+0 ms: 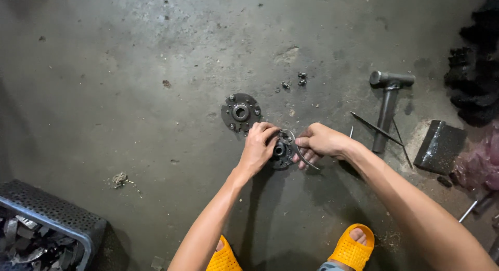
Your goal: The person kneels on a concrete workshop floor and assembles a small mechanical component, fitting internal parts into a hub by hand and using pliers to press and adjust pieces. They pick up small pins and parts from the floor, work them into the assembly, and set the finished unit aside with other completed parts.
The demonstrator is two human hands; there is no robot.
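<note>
— Details hidden in the head view were asked about first: what could not be made out?

— Much of the dark round hub part (pixel 281 151) was covered by the two hands, so its full outline could not be told. The crate (pixel 49 219) of metal scrap was cut off at the lower left edge, and the black heap (pixel 475 68) at the right edge was too dark to be named.

— How were the fingers set?

— The left hand (pixel 258 146) was curled over the hub part's left rim, fingers bent and pressed on it. The right hand (pixel 321 141) was closed around a thin curved metal tool (pixel 301 155), whose tip was laid against the part. The part itself was found on the concrete floor (pixel 130 68), just below and right of a flanged disc (pixel 240 112).

— And the counts?

— One flanged disc was counted, one hammer (pixel 387 104) to the right, three small nuts (pixel 296 81) above it all, two thin rods (pixel 377 129) crossed beside the hammer, one dark flat block (pixel 441 145), and two yellow slippers (pixel 352 250) at the bottom edge.
</note>
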